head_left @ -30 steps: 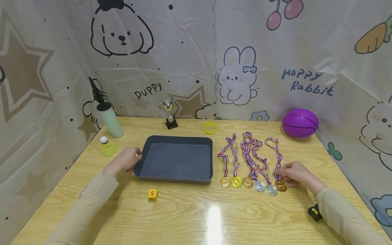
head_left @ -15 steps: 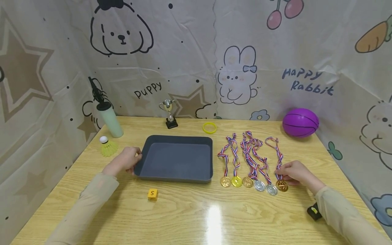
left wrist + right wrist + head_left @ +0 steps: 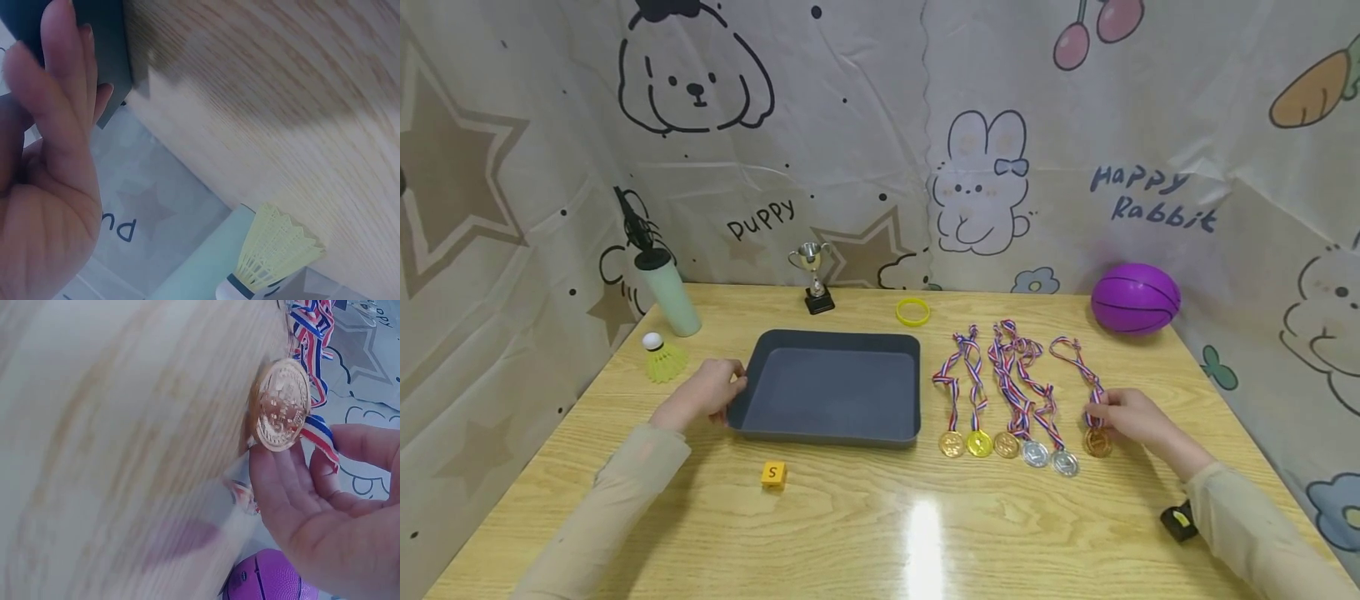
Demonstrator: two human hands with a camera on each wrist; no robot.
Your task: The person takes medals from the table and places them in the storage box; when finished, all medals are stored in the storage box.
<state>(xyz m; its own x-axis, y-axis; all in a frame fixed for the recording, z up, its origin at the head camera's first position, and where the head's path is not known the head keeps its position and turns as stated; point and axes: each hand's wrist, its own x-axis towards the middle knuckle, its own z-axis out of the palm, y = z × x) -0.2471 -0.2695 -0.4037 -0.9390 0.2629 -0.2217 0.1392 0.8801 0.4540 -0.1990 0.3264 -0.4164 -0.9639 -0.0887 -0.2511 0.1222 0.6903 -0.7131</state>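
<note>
My right hand (image 3: 1137,413) pinches the striped red, white and blue ribbon of a bronze-coloured medal (image 3: 1097,442) just above its disc. The right wrist view shows the embossed face of that medal (image 3: 282,405), with the ribbon (image 3: 320,436) between thumb and fingers. To its left, several more medals in gold, silver and bronze tones lie in a row with their ribbons stretched away, among them a silver medal (image 3: 1065,463). My left hand (image 3: 703,393) holds the left rim of a dark grey rectangular tray (image 3: 827,437); its fingertips are partly hidden.
A yellow letter cube (image 3: 773,476) lies before the tray. Behind stand a trophy (image 3: 815,279), yellow wristband (image 3: 913,312) and purple ball (image 3: 1136,298). At left are a shuttlecock (image 3: 664,358) and green bottle (image 3: 672,296). A black item (image 3: 1179,522) lies beside my right sleeve.
My right hand has shifted slightly right and away from me, drawing the bronze-coloured medal and its ribbon along, apart from the silver one. My left hand and the tray stay put.
</note>
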